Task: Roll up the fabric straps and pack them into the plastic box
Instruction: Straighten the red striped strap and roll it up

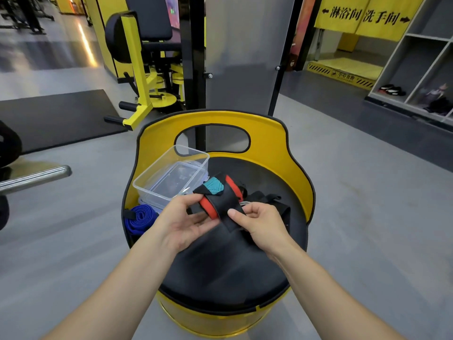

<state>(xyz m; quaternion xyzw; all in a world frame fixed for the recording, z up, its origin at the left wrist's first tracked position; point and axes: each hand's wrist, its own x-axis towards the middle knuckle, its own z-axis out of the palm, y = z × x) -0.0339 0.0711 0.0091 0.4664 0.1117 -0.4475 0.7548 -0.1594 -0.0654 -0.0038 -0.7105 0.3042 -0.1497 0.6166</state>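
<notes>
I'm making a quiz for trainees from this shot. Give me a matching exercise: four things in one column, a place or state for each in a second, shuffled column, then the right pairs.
Things:
1. clear plastic box
2. blue strap
3. black-and-red strap
4. black straps

Places or states:
A. lying on the seat to the right of the hands
B. held between both hands
C. open, at the seat's back left
D. coiled at the seat's left edge

Pairs: 1-C, 2-D, 3-B, 4-A

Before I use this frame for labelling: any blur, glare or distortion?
Head view: wide-angle bending curves the edges; glare streaks the floor upper left; the black and red strap held by left hand and right hand is sharp; the clear plastic box shows reflections.
</notes>
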